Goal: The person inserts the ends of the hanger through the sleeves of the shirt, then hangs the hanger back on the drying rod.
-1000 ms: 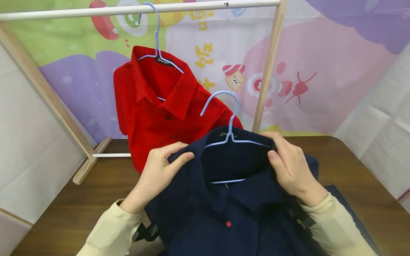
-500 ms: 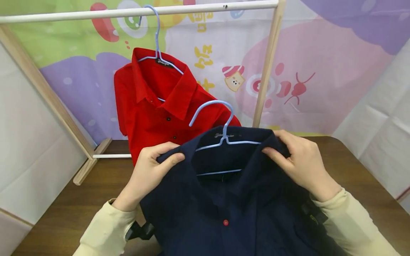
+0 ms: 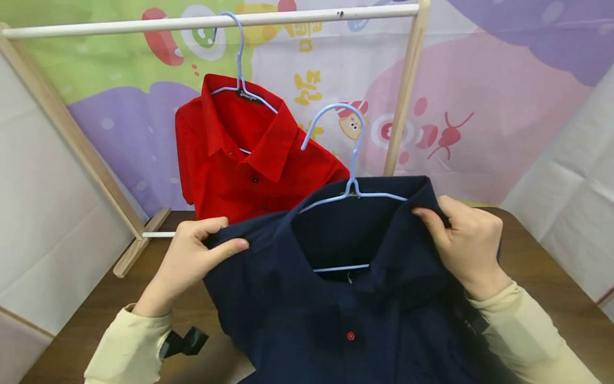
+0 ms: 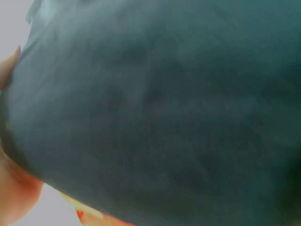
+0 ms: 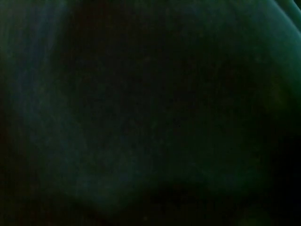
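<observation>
A navy shirt (image 3: 307, 320) with a red button is held up over the table, a light blue hanger (image 3: 354, 160) inside its collar and the hook standing free above. My left hand (image 3: 192, 256) pinches the shirt's shoulder on the left, thumb in front. At the right of the collar, my right hand (image 3: 467, 245) grips the cloth between thumb and fingers. Navy cloth (image 4: 150, 113) fills most of the left wrist view, with parts of the hand at its left edge. The right wrist view is nearly all dark cloth (image 5: 141, 117).
Behind hangs a red shirt (image 3: 230, 181) on another blue hanger (image 3: 241, 58), hooked over the rack's white bar (image 3: 120, 25). Wooden rack legs (image 3: 72, 122) stand on the brown table (image 3: 96, 320). A printed cloth backdrop (image 3: 479, 69) closes off the back.
My left hand has slid outward from near the collar to the left shoulder. My right hand has shifted right. The navy shirt's collar and hanger hook are now higher, after dipping briefly.
</observation>
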Available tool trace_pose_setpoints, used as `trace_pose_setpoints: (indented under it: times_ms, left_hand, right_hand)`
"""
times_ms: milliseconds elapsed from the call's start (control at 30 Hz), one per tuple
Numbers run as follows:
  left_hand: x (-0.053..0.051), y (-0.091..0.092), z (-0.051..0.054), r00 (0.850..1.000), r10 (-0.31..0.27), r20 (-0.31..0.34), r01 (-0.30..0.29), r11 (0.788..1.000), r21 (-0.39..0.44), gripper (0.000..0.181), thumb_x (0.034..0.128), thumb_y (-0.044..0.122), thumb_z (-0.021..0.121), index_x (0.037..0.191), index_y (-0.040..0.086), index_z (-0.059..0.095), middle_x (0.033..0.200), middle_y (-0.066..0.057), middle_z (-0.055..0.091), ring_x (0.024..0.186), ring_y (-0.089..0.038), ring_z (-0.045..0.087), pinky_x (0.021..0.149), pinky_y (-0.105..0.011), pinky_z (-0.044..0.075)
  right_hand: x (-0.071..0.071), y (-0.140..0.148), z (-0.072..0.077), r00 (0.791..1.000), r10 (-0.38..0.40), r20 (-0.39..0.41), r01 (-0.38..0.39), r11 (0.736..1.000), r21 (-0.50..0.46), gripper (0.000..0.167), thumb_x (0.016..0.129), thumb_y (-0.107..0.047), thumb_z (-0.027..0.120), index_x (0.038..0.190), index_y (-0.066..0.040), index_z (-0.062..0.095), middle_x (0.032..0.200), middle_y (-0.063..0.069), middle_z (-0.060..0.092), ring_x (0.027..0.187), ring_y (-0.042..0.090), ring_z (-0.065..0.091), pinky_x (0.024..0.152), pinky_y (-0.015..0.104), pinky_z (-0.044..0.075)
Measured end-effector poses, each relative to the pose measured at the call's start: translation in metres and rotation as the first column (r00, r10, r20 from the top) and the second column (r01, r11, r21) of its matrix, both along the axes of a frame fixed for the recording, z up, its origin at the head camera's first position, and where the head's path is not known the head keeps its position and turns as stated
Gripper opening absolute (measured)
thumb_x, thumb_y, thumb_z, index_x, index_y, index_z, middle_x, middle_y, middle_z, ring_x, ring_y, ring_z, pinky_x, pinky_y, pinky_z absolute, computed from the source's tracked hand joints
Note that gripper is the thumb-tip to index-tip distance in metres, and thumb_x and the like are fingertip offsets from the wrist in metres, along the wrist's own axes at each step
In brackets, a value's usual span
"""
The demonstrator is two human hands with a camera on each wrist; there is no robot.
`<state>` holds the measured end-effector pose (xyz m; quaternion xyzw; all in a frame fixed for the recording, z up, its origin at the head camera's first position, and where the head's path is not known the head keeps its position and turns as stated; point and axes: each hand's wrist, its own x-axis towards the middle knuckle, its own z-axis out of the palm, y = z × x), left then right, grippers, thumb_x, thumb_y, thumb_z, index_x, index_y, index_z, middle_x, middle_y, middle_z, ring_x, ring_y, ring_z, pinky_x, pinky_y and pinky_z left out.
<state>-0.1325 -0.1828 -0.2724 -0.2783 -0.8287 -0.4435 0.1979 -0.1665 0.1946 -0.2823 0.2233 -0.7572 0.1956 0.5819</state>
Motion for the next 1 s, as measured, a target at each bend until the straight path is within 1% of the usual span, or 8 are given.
trace_pose_setpoints:
  times_ms: [267, 433, 567, 633, 700, 800, 867, 1000]
  left_hand:
    - [0.005, -0.032, 0.001, 0.996, 0.090, -0.031, -0.084, 0.984, 0.160, 0.035, 0.0706, -0.010, 0.070, 0.058, 0.010, 0.044, 0.051, 0.004, 0.032, 0.048, -0.010, 0.029, 0.040, -0.026, 0.023]
    - [0.014, -0.035, 0.011, 0.981, 0.165, -0.105, -0.143, 0.972, 0.188, 0.030, 0.0669, -0.014, 0.071, 0.061, 0.008, 0.051, 0.052, 0.007, 0.043, 0.045, -0.006, 0.037, 0.039, -0.023, 0.028]
    - [0.019, -0.037, 0.020, 0.969, 0.156, -0.192, -0.104, 0.961, 0.256, 0.027, 0.0637, -0.019, 0.070, 0.060, 0.003, 0.054, 0.053, 0.006, 0.051, 0.047, -0.004, 0.042, 0.040, -0.019, 0.031]
    - [0.020, -0.038, 0.024, 0.969, 0.128, -0.212, -0.052, 0.942, 0.333, 0.027, 0.0636, -0.020, 0.069, 0.058, 0.001, 0.053, 0.052, 0.005, 0.051, 0.045, -0.003, 0.041, 0.038, -0.018, 0.028]
    - [0.021, -0.040, 0.028, 0.973, 0.098, -0.209, 0.007, 0.894, 0.448, 0.027, 0.0641, -0.021, 0.068, 0.055, -0.001, 0.051, 0.048, 0.003, 0.050, 0.042, -0.003, 0.043, 0.036, -0.018, 0.027]
    - [0.022, -0.045, 0.032, 0.972, 0.069, -0.224, 0.090, 0.773, 0.629, 0.029, 0.0648, -0.023, 0.065, 0.052, -0.005, 0.047, 0.045, -0.001, 0.050, 0.035, -0.005, 0.043, 0.031, -0.018, 0.025]
    - [0.024, -0.051, 0.035, 0.966, 0.090, -0.244, 0.109, 0.712, 0.694, 0.028, 0.0646, -0.023, 0.065, 0.051, -0.008, 0.046, 0.043, -0.005, 0.051, 0.033, -0.008, 0.045, 0.030, -0.019, 0.026]
    - [0.027, -0.065, 0.042, 0.949, 0.083, -0.304, 0.200, 0.588, 0.784, 0.024, 0.0638, -0.029, 0.061, 0.052, -0.015, 0.045, 0.045, -0.013, 0.053, 0.034, -0.014, 0.049, 0.033, -0.019, 0.035]
  right_hand:
    - [0.002, 0.003, 0.007, 0.999, -0.042, 0.006, 0.042, 0.997, -0.060, 0.063, 0.084, -0.061, 0.042, 0.050, -0.009, 0.033, 0.046, 0.002, 0.025, 0.038, 0.015, 0.020, 0.042, 0.025, 0.008]
    - [0.005, 0.007, 0.024, 0.999, -0.046, -0.012, 0.042, 0.974, -0.224, 0.067, 0.079, -0.063, 0.049, 0.048, -0.006, 0.033, 0.045, 0.005, 0.024, 0.040, 0.013, 0.020, 0.044, 0.023, 0.008]
    - [0.007, 0.009, 0.038, 0.999, -0.034, -0.042, 0.017, 0.936, -0.351, 0.069, 0.076, -0.063, 0.054, 0.047, -0.002, 0.036, 0.044, 0.007, 0.025, 0.044, 0.002, 0.019, 0.045, 0.019, 0.009]
    - [0.007, 0.010, 0.044, 0.999, -0.024, -0.046, 0.004, 0.918, -0.396, 0.069, 0.074, -0.061, 0.057, 0.049, 0.001, 0.043, 0.044, 0.009, 0.029, 0.046, -0.003, 0.020, 0.046, 0.017, 0.010]
    - [0.008, 0.012, 0.050, 0.999, -0.019, -0.037, 0.001, 0.900, -0.437, 0.067, 0.074, -0.060, 0.060, 0.053, 0.003, 0.051, 0.045, 0.005, 0.037, 0.047, -0.006, 0.022, 0.047, 0.016, 0.012]
    - [0.008, 0.017, 0.059, 1.000, -0.005, -0.008, 0.000, 0.869, -0.494, 0.062, 0.073, -0.057, 0.062, 0.062, 0.005, 0.061, 0.051, -0.014, 0.047, 0.050, -0.010, 0.028, 0.049, 0.017, 0.015]
    - [0.008, 0.021, 0.064, 1.000, 0.000, 0.006, 0.004, 0.852, -0.524, 0.062, 0.073, -0.057, 0.063, 0.064, 0.005, 0.062, 0.056, -0.026, 0.045, 0.051, -0.013, 0.031, 0.050, 0.020, 0.014]
    - [0.008, 0.031, 0.071, 0.999, 0.038, 0.015, -0.022, 0.812, -0.584, 0.044, 0.073, -0.052, 0.066, 0.049, -0.017, 0.056, 0.057, -0.028, 0.045, 0.052, -0.012, 0.035, 0.053, 0.016, 0.017]
